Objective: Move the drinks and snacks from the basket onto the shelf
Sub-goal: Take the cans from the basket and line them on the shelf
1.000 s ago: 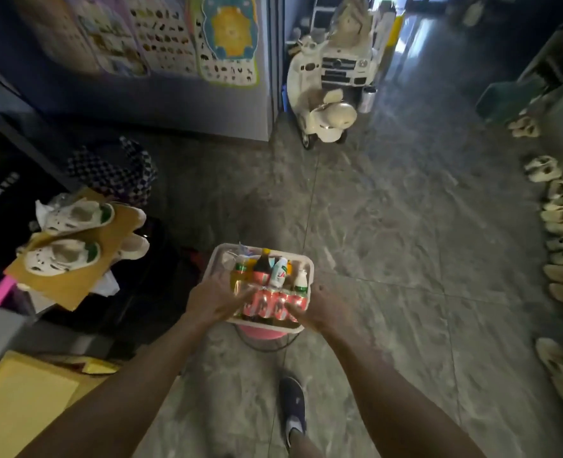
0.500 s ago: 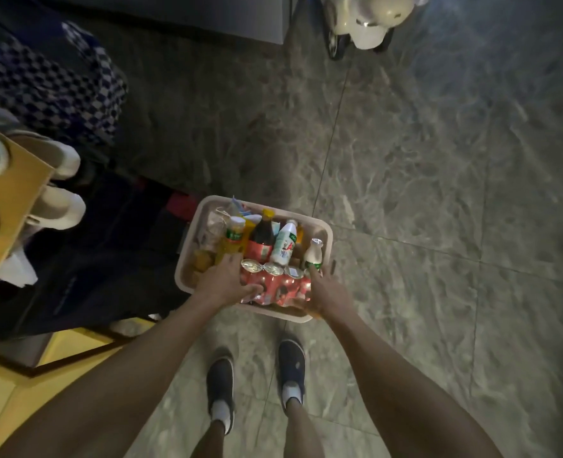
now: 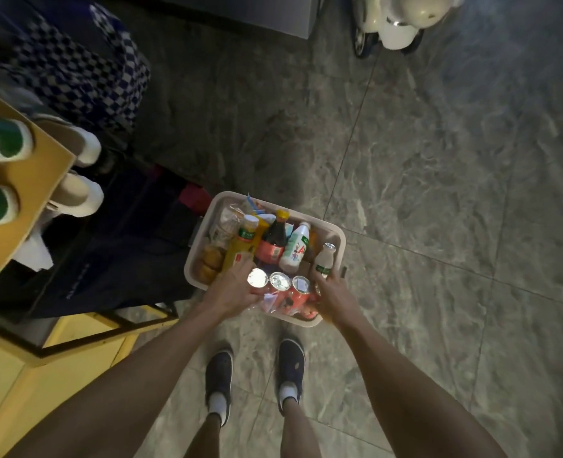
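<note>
We look down past two bare arms at a cream plastic basket (image 3: 339,236) packed with drinks and snacks, over a grey stone floor (image 3: 438,193). Both hands are at its near end. The right hand (image 3: 333,294) has its fingers curled round the base of a small white bottle (image 3: 323,261) at the near right corner. The left hand (image 3: 229,292) lies over the near left corner, fingertips against an orange juice bottle (image 3: 240,246); we cannot tell whether it grips anything. Three red cans (image 3: 280,280) stand in a row between the two hands, with taller bottles just beyond the fingertips.

Since a second ago the view has tipped downward and the basket sits closer below us, with the hands kept at its near end. We judge unloading is only starting: everything seems still inside, and no shelf is clearly in view.
</note>
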### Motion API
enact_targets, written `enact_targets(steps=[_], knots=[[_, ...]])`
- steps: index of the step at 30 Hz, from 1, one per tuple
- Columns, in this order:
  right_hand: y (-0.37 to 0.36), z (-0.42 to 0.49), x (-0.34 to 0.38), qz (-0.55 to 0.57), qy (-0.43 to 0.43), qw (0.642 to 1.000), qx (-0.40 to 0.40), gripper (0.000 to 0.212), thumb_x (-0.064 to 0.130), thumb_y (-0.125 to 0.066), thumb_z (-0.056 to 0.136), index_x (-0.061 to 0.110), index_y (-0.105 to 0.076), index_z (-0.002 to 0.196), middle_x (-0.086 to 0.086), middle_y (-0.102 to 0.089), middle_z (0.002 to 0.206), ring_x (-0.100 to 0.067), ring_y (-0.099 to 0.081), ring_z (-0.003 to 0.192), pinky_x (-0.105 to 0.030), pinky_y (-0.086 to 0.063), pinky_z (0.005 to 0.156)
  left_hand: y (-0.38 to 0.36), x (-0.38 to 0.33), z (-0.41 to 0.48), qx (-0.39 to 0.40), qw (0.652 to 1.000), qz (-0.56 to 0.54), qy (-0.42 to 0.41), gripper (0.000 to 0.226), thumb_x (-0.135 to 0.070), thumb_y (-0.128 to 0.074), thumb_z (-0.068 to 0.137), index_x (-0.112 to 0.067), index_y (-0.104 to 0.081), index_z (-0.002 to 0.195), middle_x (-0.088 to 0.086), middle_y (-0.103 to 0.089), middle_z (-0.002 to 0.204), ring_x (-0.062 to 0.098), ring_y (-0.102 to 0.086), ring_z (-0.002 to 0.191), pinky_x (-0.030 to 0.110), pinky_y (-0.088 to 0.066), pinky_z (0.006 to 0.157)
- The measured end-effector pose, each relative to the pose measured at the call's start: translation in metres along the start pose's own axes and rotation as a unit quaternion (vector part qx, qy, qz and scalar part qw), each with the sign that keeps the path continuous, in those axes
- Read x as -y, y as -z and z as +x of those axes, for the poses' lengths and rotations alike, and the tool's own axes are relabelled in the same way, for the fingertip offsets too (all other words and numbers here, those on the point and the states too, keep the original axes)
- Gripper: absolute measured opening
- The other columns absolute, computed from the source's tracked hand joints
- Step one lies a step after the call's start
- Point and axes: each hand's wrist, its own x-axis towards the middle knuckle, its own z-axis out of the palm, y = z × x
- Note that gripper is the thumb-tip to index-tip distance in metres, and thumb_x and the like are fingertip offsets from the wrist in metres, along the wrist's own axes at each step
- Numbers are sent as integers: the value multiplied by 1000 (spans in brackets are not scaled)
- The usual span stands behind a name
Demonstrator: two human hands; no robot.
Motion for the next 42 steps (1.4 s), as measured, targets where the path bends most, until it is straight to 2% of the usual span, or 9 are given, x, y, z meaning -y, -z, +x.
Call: enact_targets(steps=[5,10,16,21,24,28,31,35,42], knots=[[50,-40,30,-46,45,998,-3,75,48,-80,88,36,-41,150,-10,-46,131,-31,-58,115,-45,-58,88,20,4,-62,-63,996,-60,12,66,-62,-88,72,-39,-54,124,-19,-69,109,7,-68,92,36,-58,77],[97,-81,92,-79,139,986,-37,81,56,-81,83,33,-39,148,-8,-45,139,-25,-62,106,-40,-62,82,58,14,-136,-119,988,-94,42,60,-63,-86,74,-39,-52,118,-17,-67,105,7,-66,93,33,-56,78],[153,-133,211,-126,266,954,-62,47,54,-71,94,34,-53,132,5,-67,119,-21,-71,102,-37,-60,81,121,51,-235,-231,958,-140,101,64,-59,-86,72,-40,-49,121,-12,-69,105,12,-69,92,32,-56,73],[177,-166,335,-197,367,908,-51,65,69,-67,89,29,-48,137,0,-62,120,-26,-68,104,-40,-56,85,170,109,-323,-321,920,-167,147,69,-50,-95,72,-37,-58,129,-15,-70,112,11,-69,100,30,-58,85],[171,-188,412,-216,413,884,-40,77,81,-68,81,31,-47,134,1,-63,120,-25,-68,106,-42,-57,90,192,154,-379,-372,896,-180,164,69,-53,-94,70,-39,-62,129,-18,-74,110,10,-73,96,33,-60,82],[143,-213,496,-200,454,867,-48,76,70,-79,78,28,-55,137,-1,-65,130,-27,-64,119,-47,-55,97,210,213,-444,-415,871,-180,193,65,-64,-88,65,-41,-64,121,-19,-75,107,11,-73,93,30,-58,77],[111,-221,551,-187,473,860,-19,65,66,-82,76,34,-58,127,4,-67,119,-21,-65,109,-40,-55,92,214,258,-481,-432,859,-171,216,69,-65,-88,69,-35,-66,127,-12,-77,109,16,-75,95,32,-57,74],[53,-197,608,-188,496,848,8,62,68,-72,73,39,-51,124,7,-66,111,-21,-67,100,-48,-60,90,206,316,-517,-457,841,-171,233,73,-80,-74,65,-37,-63,124,-14,-77,105,15,-76,94,35,-62,78],[23,-235,678,-194,541,818,11,56,59,-79,85,35,-56,131,10,-71,122,-14,-71,108,-44,-60,95,203,372,-530,-455,814,-217,287,68,-72,-78,65,-39,-57,121,-12,-75,103,15,-75,93,37,-63,79]])
